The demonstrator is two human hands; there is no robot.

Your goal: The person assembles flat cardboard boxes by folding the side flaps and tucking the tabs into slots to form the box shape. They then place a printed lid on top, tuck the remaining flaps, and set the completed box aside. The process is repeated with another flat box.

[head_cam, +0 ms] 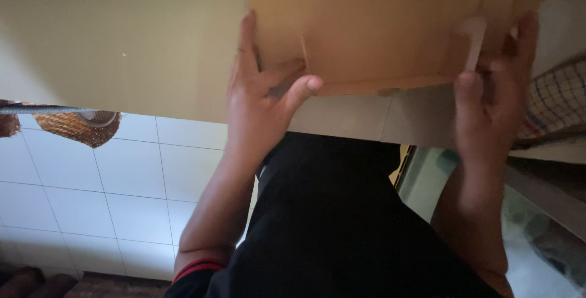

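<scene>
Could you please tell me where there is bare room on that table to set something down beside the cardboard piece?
The pale table is bare to the left of the cardboard piece, from the left hand out to the picture's left edge. The right side is crowded: the right hand grips the cardboard there, close against a checked cloth.

Your cardboard box (390, 23) runs off the top edge; your right hand (488, 109) is blurred, its grip unclear.
</scene>
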